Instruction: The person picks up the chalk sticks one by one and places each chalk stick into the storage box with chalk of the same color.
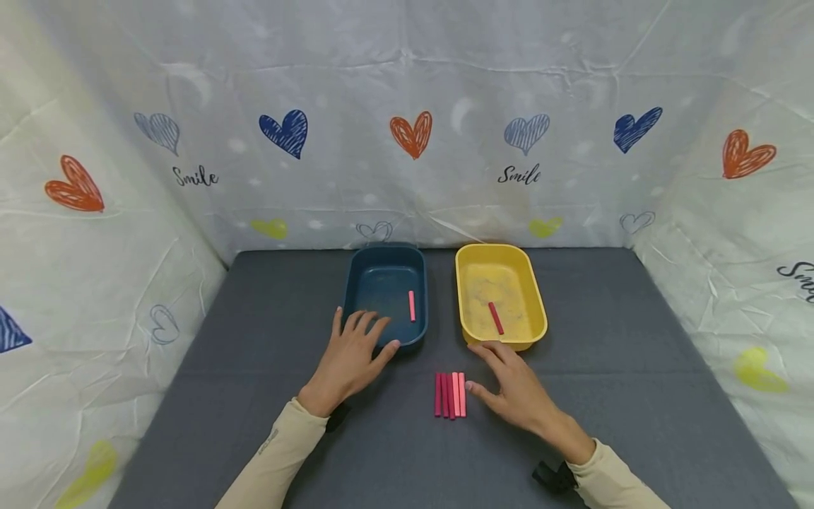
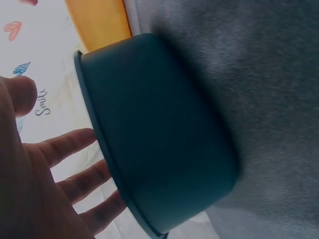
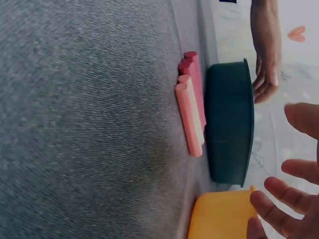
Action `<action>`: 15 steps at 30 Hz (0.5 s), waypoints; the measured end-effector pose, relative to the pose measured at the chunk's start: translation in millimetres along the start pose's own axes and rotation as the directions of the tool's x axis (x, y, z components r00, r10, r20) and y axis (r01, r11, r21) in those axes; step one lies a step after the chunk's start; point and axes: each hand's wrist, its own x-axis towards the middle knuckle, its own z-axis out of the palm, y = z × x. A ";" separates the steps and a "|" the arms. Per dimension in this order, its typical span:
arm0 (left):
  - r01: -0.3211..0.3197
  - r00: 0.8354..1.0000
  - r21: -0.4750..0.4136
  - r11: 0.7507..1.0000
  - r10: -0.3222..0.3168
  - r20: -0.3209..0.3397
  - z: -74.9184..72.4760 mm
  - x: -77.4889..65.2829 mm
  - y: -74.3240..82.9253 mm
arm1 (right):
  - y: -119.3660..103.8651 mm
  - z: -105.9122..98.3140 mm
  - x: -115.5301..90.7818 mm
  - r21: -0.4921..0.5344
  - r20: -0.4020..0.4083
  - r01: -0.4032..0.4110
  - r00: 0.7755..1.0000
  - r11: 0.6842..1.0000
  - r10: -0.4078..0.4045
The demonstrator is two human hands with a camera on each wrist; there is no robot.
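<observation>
My left hand (image 1: 346,367) is over the near left part of a dark blue bin (image 1: 381,279), its fingers spread and holding nothing. In the left wrist view its fingers (image 2: 75,144) reach to the rim of that bin. A pink stick (image 1: 412,306), like chalk or a pastel, lies inside the bin. My right hand (image 1: 518,392) is at the near edge of a yellow bin (image 1: 509,279), fingers extended and grasping nothing. A dark red stick (image 1: 496,318) lies in the yellow bin. Between the hands, several dark red sticks (image 1: 445,396) and two pink sticks (image 1: 459,394) lie side by side.
The two bins stand next to each other with a narrow gap, toward the back of a grey cloth-covered table (image 1: 286,297). A white curtain (image 1: 343,85) printed with hearts hangs behind and along both sides.
</observation>
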 end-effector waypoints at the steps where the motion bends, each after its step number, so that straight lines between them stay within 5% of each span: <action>1: -0.001 1.000 0.001 1.000 0.001 -0.001 0.9 -0.2 -0.9 | 0.1 0.3 -0.4 0.004 0.010 -0.003 1.000 1.000 0.003; 15: 0.002 1.000 0.014 1.000 -0.003 0.020 12.8 -8.8 -9.7 | 4.0 13.9 -6.7 0.031 0.249 -0.118 0.963 0.993 0.106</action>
